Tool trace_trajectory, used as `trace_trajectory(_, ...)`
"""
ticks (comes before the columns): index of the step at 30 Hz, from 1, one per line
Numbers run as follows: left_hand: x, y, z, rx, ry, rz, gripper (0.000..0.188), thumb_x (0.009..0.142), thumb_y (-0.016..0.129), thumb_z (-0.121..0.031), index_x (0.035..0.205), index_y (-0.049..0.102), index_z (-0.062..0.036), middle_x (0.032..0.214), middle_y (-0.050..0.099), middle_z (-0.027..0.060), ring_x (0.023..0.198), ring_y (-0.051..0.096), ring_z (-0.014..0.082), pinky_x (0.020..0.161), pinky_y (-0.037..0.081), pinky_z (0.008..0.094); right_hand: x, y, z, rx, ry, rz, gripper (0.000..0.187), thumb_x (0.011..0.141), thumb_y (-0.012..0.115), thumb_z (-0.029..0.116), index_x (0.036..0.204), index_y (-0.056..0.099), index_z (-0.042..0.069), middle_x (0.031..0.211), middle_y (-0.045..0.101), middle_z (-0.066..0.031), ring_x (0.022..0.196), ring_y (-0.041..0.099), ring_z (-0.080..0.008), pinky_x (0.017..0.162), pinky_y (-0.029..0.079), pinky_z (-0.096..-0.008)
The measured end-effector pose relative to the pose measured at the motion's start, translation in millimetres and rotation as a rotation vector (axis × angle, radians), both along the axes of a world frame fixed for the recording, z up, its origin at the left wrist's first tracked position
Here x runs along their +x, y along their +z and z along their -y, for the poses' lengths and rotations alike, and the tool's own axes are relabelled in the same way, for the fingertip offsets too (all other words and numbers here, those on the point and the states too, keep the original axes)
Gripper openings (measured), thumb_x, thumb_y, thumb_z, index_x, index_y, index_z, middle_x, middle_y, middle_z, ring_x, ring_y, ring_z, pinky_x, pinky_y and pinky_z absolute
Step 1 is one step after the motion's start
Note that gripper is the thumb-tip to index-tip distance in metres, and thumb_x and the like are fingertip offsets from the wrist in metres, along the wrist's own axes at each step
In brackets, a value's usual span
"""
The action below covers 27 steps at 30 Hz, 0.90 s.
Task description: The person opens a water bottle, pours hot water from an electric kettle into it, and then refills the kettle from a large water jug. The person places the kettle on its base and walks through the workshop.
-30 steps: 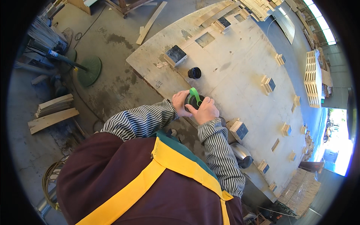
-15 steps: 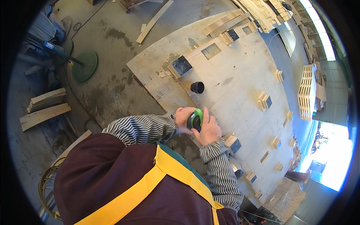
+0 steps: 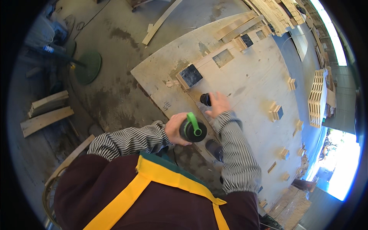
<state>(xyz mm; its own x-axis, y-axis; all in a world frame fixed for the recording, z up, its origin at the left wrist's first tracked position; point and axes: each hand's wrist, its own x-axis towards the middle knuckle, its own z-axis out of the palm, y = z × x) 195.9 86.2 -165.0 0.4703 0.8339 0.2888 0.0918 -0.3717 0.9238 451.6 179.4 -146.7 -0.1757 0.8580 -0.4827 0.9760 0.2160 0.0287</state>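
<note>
In my left hand (image 3: 176,129) is a black bottle (image 3: 188,132) with a bright green carrying loop on its lid; my fingers wrap its side and the lid faces up. My right hand (image 3: 219,104) is stretched over the pale wooden board (image 3: 245,111), at a small black cup (image 3: 205,99) standing there. Its thumb and fingers are apart beside the cup and cover its right part; whether they touch it, I cannot tell. Close to my right forearm lies a dark rounded thing (image 3: 214,149) that I cannot make out.
A dark-topped wooden block (image 3: 189,76) stands beyond the cup, near a square cutout (image 3: 223,58). Several smaller blocks (image 3: 276,111) dot the board to the right. Loose planks (image 3: 163,21) and a round green base (image 3: 88,67) are on the floor to the left.
Both hands were together at the bottle's lid. My right hand has left it and moved forward to the black cup, while my left hand keeps the bottle, now slightly further left.
</note>
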Motion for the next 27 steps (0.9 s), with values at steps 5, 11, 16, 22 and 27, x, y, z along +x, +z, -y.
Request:
trace_trajectory(5,-38.9,15.1,-7.9,-0.075,-0.005,-0.007,0.103,0.06,0.094,-0.023,0.141,0.036,0.0026,0.128,0.054,0.0178,0.12,0.055,0.0296,0.103,0.043,0.0392,-23.0,-101.5,-43.0,-0.072,-0.158,0.047,0.078,0.073,0.083,0.036,0.139,0.05,0.012,0.148,0.042,-0.022,0.139,0.035,-0.0405,0.111,0.03,-0.0581)
trace_trajectory(11,-68.6,11.6,-7.8,-0.155,0.014,-0.09,0.102,0.061,0.093,-0.016,0.142,0.032,0.001,0.128,0.054,0.0164,0.121,0.055,0.0266,0.104,0.043,0.0392,25.9,-73.0,-29.7,-0.179,-0.384,-0.144,0.063,0.075,0.077,0.044,0.121,0.063,0.002,0.115,0.068,-0.0191,0.104,0.065,-0.0342,0.089,0.051,-0.046)
trace_trajectory(16,-59.7,4.1,1.3,-0.361,0.005,0.156,0.104,0.061,0.091,-0.01,0.143,0.028,0.0006,0.129,0.054,0.0168,0.121,0.056,0.0267,0.105,0.045,0.0393,112.7,39.1,92.9,0.362,-0.925,-0.835,0.062,0.077,0.082,0.037,0.121,0.061,0.0,0.104,0.069,-0.012,0.093,0.066,-0.0182,0.081,0.053,-0.0321)
trace_trajectory(22,-48.0,12.0,15.2,-0.388,0.006,0.124,0.099,0.063,0.088,-0.007,0.141,0.027,-0.0013,0.134,0.049,0.0168,0.124,0.054,0.0257,0.106,0.045,0.0398,109.0,37.2,259.4,0.781,-1.326,-0.956,0.06,0.082,0.081,0.018,0.13,0.054,-0.005,0.114,0.064,-0.0108,0.099,0.061,-0.0155,0.087,0.052,-0.0293)
trace_trajectory(27,-31.9,24.5,30.1,-0.429,-0.005,0.199,0.099,0.065,0.088,-0.004,0.141,0.024,-0.0021,0.134,0.049,0.0166,0.124,0.055,0.026,0.104,0.047,0.0392,64.7,-43.5,303.4,1.055,-1.33,-1.155,0.073,0.074,0.088,0.014,0.133,0.051,-0.004,0.124,0.061,-0.012,0.113,0.059,-0.021,0.1,0.047,-0.0342)
